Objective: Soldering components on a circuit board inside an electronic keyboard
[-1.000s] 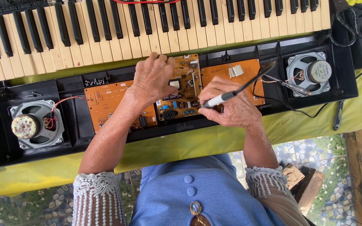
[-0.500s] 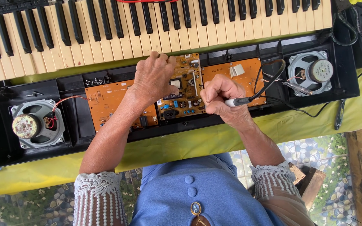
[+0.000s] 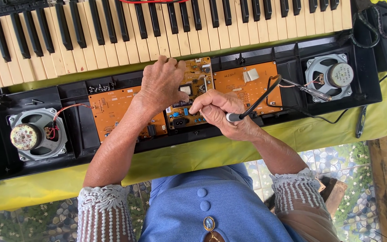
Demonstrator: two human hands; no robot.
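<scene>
While the right hand (image 3: 222, 114) has its grip clamped on a grey-handled soldering tool (image 3: 234, 117) with a black cord, the left hand (image 3: 160, 85) rests with curled fingers on the middle orange circuit board (image 3: 193, 101), holding nothing. That board sits in the opened black keyboard case (image 3: 292, 112), between two speakers (image 3: 36, 134) (image 3: 330, 76). Keys (image 3: 157, 31) run above. A yellow-green cloth (image 3: 202, 154) covers the bench; pebble-patterned floor (image 3: 354, 179) shows below.
</scene>
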